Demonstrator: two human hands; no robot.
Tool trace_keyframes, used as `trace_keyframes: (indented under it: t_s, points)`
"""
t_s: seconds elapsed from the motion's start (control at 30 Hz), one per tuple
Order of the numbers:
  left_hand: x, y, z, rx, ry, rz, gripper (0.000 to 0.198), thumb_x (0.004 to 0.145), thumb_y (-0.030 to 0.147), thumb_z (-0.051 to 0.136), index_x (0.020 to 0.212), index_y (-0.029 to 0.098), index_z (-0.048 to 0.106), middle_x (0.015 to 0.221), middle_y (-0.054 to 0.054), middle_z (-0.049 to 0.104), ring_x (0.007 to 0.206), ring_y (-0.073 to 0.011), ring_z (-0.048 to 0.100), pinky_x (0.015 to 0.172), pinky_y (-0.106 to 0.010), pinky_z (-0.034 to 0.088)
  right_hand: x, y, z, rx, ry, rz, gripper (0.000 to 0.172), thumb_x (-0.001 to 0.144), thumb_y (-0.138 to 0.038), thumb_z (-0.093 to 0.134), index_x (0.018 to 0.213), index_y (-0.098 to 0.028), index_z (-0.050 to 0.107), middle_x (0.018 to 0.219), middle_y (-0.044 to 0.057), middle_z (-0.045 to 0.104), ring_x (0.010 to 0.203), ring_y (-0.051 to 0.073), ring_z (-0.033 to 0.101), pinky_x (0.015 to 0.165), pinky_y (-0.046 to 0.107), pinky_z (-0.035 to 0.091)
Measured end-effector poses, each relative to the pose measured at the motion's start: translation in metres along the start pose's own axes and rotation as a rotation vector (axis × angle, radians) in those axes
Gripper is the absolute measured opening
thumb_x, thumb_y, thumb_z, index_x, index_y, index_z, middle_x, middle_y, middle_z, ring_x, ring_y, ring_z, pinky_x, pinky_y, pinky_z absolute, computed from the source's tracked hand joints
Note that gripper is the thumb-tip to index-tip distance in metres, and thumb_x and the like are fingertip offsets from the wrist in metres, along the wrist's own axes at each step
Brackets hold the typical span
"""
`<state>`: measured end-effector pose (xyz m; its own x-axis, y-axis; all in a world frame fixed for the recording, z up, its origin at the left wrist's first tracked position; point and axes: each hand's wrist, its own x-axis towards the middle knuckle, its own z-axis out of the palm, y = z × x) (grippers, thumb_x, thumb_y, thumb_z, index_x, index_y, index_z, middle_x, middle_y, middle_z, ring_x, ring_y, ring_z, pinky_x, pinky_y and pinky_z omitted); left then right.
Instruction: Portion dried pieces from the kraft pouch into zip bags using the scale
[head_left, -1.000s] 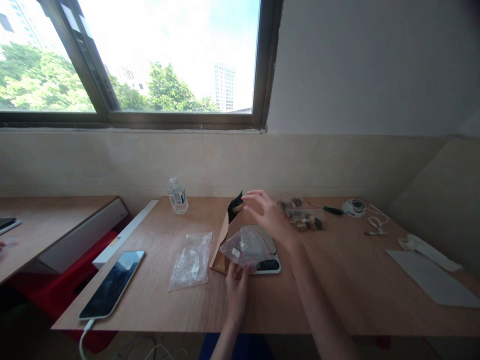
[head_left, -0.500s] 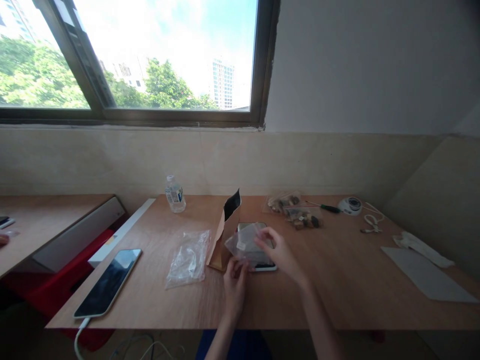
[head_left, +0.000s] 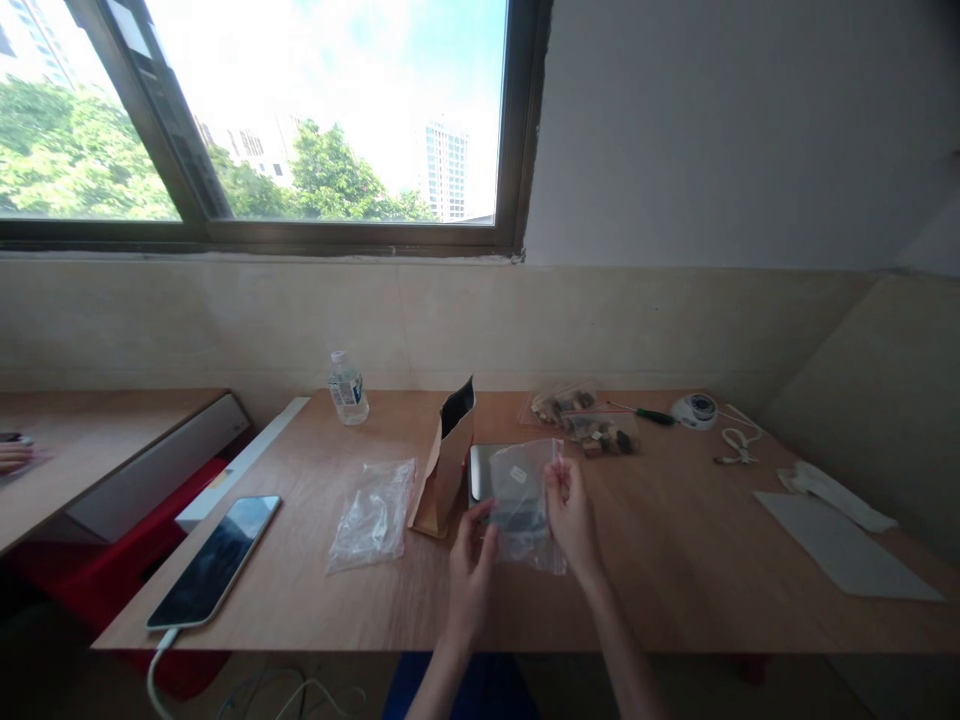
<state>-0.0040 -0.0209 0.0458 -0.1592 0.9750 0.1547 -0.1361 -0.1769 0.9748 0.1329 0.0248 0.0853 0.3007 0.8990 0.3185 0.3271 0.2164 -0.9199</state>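
Note:
A clear zip bag (head_left: 523, 520) with a small white label is stretched between my two hands. My right hand (head_left: 574, 515) pinches its right edge near the red zip strip. At the bag's lower left edge, my left hand (head_left: 471, 555) has its fingers curled, closed on the plastic. Behind the bag lies a flat grey, rounded device (head_left: 481, 474), partly covered by it. A brown paper pouch (head_left: 442, 485), its dark-lined mouth open, stands just left of the device. Farther left a second clear plastic bag (head_left: 373, 515) rests crumpled on the table.
A phone (head_left: 217, 565) with a white cable lies at the left, and a water bottle (head_left: 348, 390) stands behind. Toward the back right are bags of small parts (head_left: 604, 435), a green screwdriver (head_left: 654, 415) and a white dome camera (head_left: 695, 411). Another person's hand (head_left: 13, 458) shows far left.
The clear bag has been turned and spread out to the right, its zip edge now at my right hand. My right hand has moved lower and rightward. The other person's hand has come farther into view.

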Motion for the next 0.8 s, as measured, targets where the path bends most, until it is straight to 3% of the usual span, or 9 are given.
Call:
trace_keyframes:
  t_s: [0.1,0.2,0.3,0.37,0.43,0.47,0.57,0.67,0.8]
  points:
    - [-0.001,0.013,0.007,0.061,0.058,-0.011,0.035,0.082,0.043,0.053,0.109,0.02,0.058,0.103,-0.007,0.065,0.094,-0.0204,0.06,0.079,-0.028,0.046,-0.018,-0.001,0.003,0.007,-0.064,-0.005,0.024,0.089,-0.047,0.036,0.089,-0.024,0.042,0.081,0.005,0.06,0.075,0.021,0.062,0.065,0.03,0.048]
    - [0.0,0.02,0.006,0.139,0.096,0.003,0.03,0.083,0.044,0.051,0.097,0.018,0.059,0.083,-0.004,0.066,0.07,-0.0162,0.061,0.063,-0.024,0.046,-0.035,0.0,0.005,0.053,-0.157,0.015,0.023,0.089,-0.046,0.038,0.092,-0.024,0.043,0.086,0.007,0.061,0.081,0.022,0.062,0.069,0.031,0.049]
    - [-0.006,0.021,-0.009,0.184,0.064,0.041,0.027,0.082,0.044,0.052,0.089,0.019,0.06,0.077,-0.003,0.064,0.063,-0.014,0.058,0.056,-0.021,0.044,-0.044,0.006,0.001,0.089,-0.257,0.0,0.022,0.088,-0.046,0.041,0.09,-0.024,0.045,0.086,0.006,0.062,0.083,0.021,0.062,0.072,0.031,0.049]
    - [-0.013,0.02,-0.027,0.183,0.066,0.038,0.028,0.079,0.046,0.055,0.086,0.019,0.061,0.075,-0.003,0.064,0.064,-0.0148,0.059,0.056,-0.021,0.045,-0.038,0.017,-0.006,0.073,-0.303,0.009,0.025,0.088,-0.047,0.039,0.089,-0.024,0.048,0.079,0.004,0.061,0.074,0.02,0.062,0.067,0.03,0.049]
    - [-0.021,0.02,-0.051,0.166,0.16,0.01,0.033,0.074,0.05,0.06,0.084,0.018,0.062,0.069,-0.002,0.061,0.061,-0.0145,0.058,0.055,-0.021,0.046,-0.021,0.035,-0.016,0.017,-0.281,0.041,0.029,0.089,-0.048,0.034,0.089,-0.024,0.049,0.069,0.002,0.056,0.061,0.019,0.058,0.058,0.03,0.048]
    - [-0.025,0.02,-0.065,0.155,0.236,-0.035,0.036,0.071,0.051,0.062,0.085,0.018,0.062,0.061,0.001,0.058,0.052,-0.0121,0.053,0.047,-0.019,0.043,-0.009,0.047,-0.022,-0.027,-0.224,0.052,0.031,0.089,-0.048,0.031,0.09,-0.024,0.049,0.066,0.001,0.054,0.057,0.019,0.056,0.057,0.031,0.047]
    - [-0.031,0.028,-0.105,0.145,0.45,-0.139,0.051,0.065,0.058,0.063,0.096,0.018,0.06,0.047,0.008,0.042,0.034,-0.0056,0.033,0.031,-0.015,0.026,0.035,0.088,-0.037,-0.274,-0.016,-0.095,0.026,0.084,-0.039,0.037,0.092,-0.02,0.051,0.086,0.009,0.057,0.081,0.024,0.057,0.075,0.04,0.047]
    - [-0.025,0.043,-0.136,0.209,0.615,-0.107,0.054,0.065,0.06,0.061,0.099,0.018,0.06,0.049,0.009,0.041,0.034,-0.0047,0.032,0.03,-0.015,0.025,0.072,0.124,-0.043,-0.577,0.083,-0.21,0.036,0.076,-0.026,0.041,0.108,-0.012,0.049,0.107,0.019,0.052,0.105,0.031,0.049,0.09,0.048,0.038]
    - [0.006,0.054,-0.163,0.339,0.613,0.002,0.051,0.071,0.056,0.057,0.103,0.017,0.059,0.054,0.008,0.044,0.037,-0.0061,0.035,0.033,-0.017,0.029,0.099,0.148,-0.041,-0.856,0.122,-0.162,0.048,0.07,-0.021,0.05,0.114,-0.002,0.044,0.113,0.027,0.047,0.111,0.037,0.043,0.09,0.046,0.035]
